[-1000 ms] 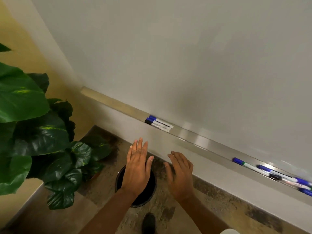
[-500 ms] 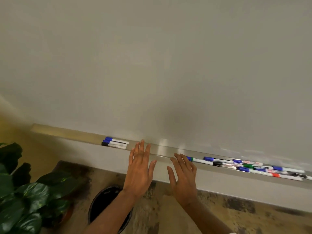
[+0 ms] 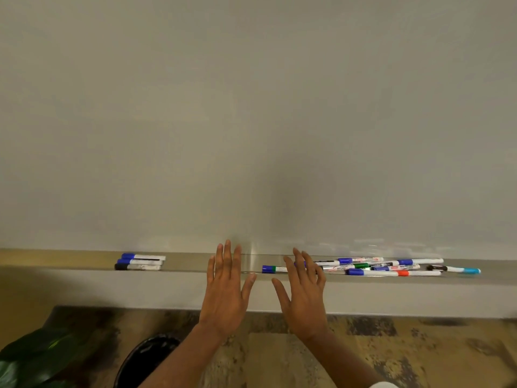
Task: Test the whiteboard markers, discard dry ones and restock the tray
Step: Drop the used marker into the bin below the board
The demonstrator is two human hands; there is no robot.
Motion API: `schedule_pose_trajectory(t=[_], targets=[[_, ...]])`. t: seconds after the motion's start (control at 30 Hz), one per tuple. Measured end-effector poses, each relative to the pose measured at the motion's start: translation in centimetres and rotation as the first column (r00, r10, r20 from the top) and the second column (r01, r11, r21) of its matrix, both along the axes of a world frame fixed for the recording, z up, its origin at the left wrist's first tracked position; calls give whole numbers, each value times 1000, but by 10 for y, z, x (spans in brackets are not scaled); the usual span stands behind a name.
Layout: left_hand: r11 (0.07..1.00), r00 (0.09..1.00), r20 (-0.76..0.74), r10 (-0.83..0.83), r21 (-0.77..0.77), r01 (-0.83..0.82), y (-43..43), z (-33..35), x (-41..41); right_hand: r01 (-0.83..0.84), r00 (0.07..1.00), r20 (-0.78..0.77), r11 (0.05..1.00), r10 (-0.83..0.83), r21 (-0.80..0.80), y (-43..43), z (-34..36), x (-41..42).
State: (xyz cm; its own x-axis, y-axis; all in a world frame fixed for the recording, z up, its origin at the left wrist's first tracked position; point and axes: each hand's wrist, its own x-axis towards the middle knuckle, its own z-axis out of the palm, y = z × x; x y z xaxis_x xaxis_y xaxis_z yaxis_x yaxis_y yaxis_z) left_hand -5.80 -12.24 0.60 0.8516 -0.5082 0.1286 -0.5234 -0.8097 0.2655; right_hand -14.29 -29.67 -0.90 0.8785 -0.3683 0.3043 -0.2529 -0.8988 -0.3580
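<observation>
A blank whiteboard [image 3: 251,107] fills the upper view, with a metal tray [image 3: 190,266] along its bottom edge. Three markers [image 3: 141,261] with blue and black caps lie together on the tray's left part. Several markers [image 3: 389,268] with blue, green, red, black and light-blue parts lie scattered on its right part. My left hand [image 3: 226,292] is raised in front of the tray's middle, fingers straight and spread, holding nothing. My right hand [image 3: 303,292] hangs beside it, fingers straight, its fingertips in front of the leftmost scattered marker [image 3: 272,269].
A black round bin [image 3: 140,362] stands on the floor at the lower left, partly behind my left forearm. Green plant leaves [image 3: 33,357] fill the bottom left corner. The floor [image 3: 391,354] below the tray is mottled brown.
The view has swung up and right from the bin and plant toward the whiteboard. Both hands rose from above the bin to tray height, still holding nothing. More markers on the right came into view.
</observation>
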Motion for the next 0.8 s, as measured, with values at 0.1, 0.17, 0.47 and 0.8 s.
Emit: schedule_pose_trajectory(t=[0.1,0.17,0.47,0.8], targets=[[999,1000,-24,-1,41,2,-10,-11,1,2,999,-49,1000,-3,-12,-11,-8,3],[998,1000,-28,-9,59,10,-15,-18,3,1,997,-71,1000,-2,-12,-17,-12,7],[996,993,-114,-35,76,44,-31,-48,21,-26,991,-129,999,23,-22,-30,-40,35],[996,991,-131,-16,90,28,-36,-81,38,-116,941,-320,993,112,5,-40,-63,74]])
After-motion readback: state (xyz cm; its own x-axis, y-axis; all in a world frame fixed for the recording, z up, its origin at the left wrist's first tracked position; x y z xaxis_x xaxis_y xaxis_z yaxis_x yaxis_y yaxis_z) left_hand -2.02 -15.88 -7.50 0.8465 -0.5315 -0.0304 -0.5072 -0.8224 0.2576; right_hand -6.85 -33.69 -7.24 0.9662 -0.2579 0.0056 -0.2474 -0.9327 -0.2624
